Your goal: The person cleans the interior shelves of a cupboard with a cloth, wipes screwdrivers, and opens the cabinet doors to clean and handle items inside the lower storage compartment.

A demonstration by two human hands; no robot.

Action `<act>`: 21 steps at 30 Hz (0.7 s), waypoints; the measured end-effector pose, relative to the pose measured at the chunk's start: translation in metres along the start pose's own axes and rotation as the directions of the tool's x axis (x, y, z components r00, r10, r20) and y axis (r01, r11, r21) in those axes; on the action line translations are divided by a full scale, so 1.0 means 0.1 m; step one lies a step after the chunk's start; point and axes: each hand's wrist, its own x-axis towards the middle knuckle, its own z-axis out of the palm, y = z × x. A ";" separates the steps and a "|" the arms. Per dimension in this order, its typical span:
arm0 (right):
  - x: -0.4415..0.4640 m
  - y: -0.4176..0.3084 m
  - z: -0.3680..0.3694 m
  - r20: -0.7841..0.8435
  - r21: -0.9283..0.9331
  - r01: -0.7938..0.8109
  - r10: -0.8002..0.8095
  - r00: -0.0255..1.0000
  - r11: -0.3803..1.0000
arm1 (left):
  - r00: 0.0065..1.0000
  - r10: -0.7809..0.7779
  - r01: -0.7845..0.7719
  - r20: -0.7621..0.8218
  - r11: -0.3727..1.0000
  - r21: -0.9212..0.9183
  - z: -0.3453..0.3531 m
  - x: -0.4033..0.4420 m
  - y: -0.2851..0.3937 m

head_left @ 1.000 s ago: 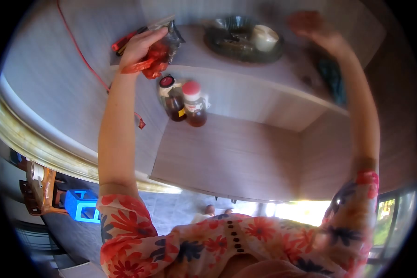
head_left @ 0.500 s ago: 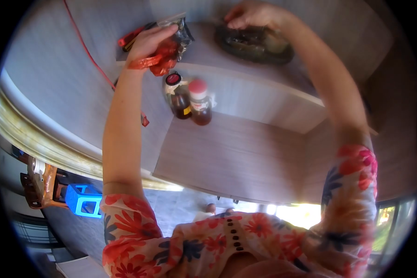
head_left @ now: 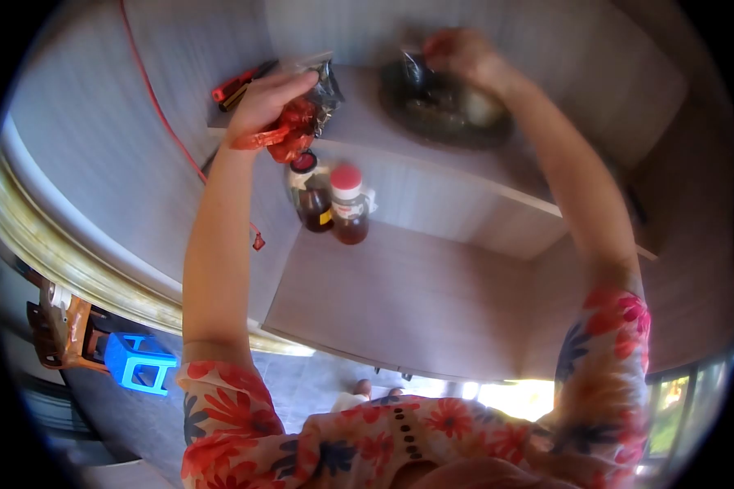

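On the upper shelf at the left, my left hand (head_left: 271,99) is closed round a red plastic bag (head_left: 292,134), with a dark and silvery packet (head_left: 326,98) against its fingertips. My right hand (head_left: 465,59) is pinched over a dark round tray (head_left: 432,122) on the same shelf. A shiny, dark clear-looking packet (head_left: 416,68) hangs or stands at its fingers, blurred by motion. A pale roll-like object (head_left: 481,107) sits in the tray, partly below the hand.
Two bottles with red caps, one dark (head_left: 312,204) and one amber-brown (head_left: 350,213), stand in the lower compartment (head_left: 408,285). Red-handled tools (head_left: 238,85) lie behind my left hand. A red cord (head_left: 159,110) hangs at left. A blue stool (head_left: 139,363) is on the floor.
My right hand has come from the right side to the tray, then risen slightly with the shiny packet at its fingers. My left hand keeps its hold on the red bag.
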 end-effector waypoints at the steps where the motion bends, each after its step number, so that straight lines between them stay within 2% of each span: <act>1: 0.00 0.04 -0.01 0.003 0.016 0.054 -0.054 0.999 0.998 | 1.000 -0.008 0.008 0.012 1.000 0.008 0.00 -0.02 0.01; 2: -0.02 0.12 -0.02 0.006 0.035 0.104 -0.105 0.994 0.994 | 1.000 0.020 -0.020 -0.020 1.000 0.004 0.03 -0.02 0.01; 3: -0.03 0.19 -0.05 0.007 0.054 0.153 -0.153 0.988 0.987 | 1.000 -0.030 0.031 -0.006 0.999 0.020 0.03 -0.04 0.03; 4: -0.05 0.15 -0.11 0.008 -0.008 0.128 -0.127 0.992 0.992 | 0.997 -0.080 0.080 0.006 0.996 0.034 0.02 -0.07 0.08; 7: -0.14 -0.03 -0.27 0.222 -0.324 -0.017 0.093 0.971 0.946 | 0.990 -0.139 0.137 0.024 0.988 0.077 0.02 -0.11 0.13; 11: -0.19 -0.27 -0.20 0.371 -0.399 0.011 0.151 0.917 0.917 | 0.994 -0.106 0.106 0.000 0.993 0.057 0.03 -0.09 0.06; 14: -0.11 -0.24 -0.11 0.392 -0.452 0.063 0.135 0.910 0.890 | 0.999 -0.042 0.043 -0.029 0.998 0.046 0.04 -0.06 0.01; 17: -0.04 -0.06 -0.13 0.433 -0.254 0.105 0.017 0.901 0.961 | 1.000 -0.025 0.025 0.008 0.999 0.028 0.03 -0.06 0.00; 21: -0.06 -0.02 -0.28 0.356 -0.264 0.191 -0.088 0.930 0.945 | 1.000 -0.018 0.018 0.013 0.999 0.031 0.05 -0.08 0.03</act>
